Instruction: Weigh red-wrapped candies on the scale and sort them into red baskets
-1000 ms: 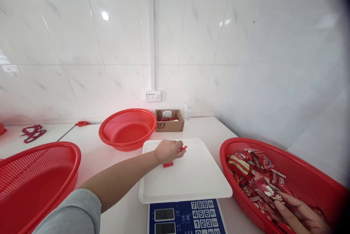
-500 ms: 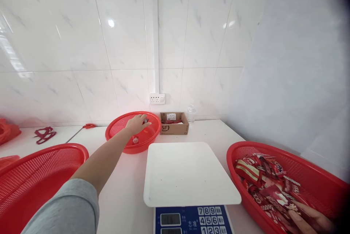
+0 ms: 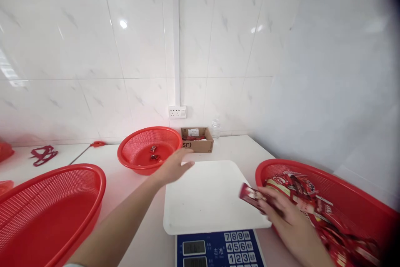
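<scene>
My right hand (image 3: 286,210) grips a dark red snack packet (image 3: 251,197) over the right edge of the scale's white pan (image 3: 209,200). My left hand (image 3: 176,167) has its fingers apart and nothing in them, above the pan's far left corner. Just behind it stands a round red basket (image 3: 128,154) with a couple of small wrapped pieces (image 3: 153,156) in the bottom. At the right, a larger red basket (image 3: 353,183) contains many red snack packets (image 3: 325,213). The pan sits on a blue-fronted digital scale (image 3: 218,251).
A big red basket (image 3: 53,217) stands at the left. Along the wall are a small cardboard box (image 3: 200,146), a clear plastic cup (image 3: 216,127), a red-handled tool (image 3: 98,144) and a dark red strap (image 3: 44,154). A power socket (image 3: 178,112) is on the tiled wall.
My left hand has left the round basket and moved right toward the pan, with a small wrapped piece now lying in that basket. My right hand has lifted a packet out of the right basket.
</scene>
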The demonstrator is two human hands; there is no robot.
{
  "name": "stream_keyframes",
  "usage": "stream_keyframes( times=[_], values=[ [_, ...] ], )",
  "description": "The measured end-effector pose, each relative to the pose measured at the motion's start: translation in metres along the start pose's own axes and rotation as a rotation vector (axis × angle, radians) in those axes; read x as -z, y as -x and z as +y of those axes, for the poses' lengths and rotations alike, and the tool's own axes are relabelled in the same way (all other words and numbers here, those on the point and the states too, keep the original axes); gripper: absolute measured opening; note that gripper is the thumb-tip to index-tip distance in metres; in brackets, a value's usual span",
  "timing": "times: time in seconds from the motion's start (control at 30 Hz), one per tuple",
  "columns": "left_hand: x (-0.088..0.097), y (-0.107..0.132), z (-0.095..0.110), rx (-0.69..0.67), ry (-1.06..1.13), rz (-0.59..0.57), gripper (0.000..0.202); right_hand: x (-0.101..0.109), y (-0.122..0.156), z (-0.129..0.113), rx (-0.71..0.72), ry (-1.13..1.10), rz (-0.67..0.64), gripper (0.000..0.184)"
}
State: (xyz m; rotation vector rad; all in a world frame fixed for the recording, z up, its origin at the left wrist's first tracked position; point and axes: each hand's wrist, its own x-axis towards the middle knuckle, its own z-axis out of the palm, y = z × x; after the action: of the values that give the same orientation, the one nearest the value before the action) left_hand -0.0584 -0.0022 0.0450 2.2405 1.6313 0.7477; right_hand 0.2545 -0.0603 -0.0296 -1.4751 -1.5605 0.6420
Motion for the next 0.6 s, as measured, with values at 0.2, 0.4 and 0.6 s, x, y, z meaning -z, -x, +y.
stream_keyframes(
  times=[0.2, 0.4, 0.6],
  values=[
    [-0.037, 0.037, 0.023, -0.107, 0.076, -0.199, 0.047, -0.053, -0.028, -0.058, 0.082, 0.012, -0.303, 0.044],
    [-0.035, 0.053, 0.015, -0.084, -0.035, -0.356, 0.058, -0.017, -0.027, -0.058, 0.126, 0.181, -0.185, 0.041],
    [-0.041, 0.08, 0.001, -0.148, -0.05, -0.244, 0.051, 0.062, -0.029, -0.008, -0.042, 0.452, -0.096, 0.037]
  ],
)
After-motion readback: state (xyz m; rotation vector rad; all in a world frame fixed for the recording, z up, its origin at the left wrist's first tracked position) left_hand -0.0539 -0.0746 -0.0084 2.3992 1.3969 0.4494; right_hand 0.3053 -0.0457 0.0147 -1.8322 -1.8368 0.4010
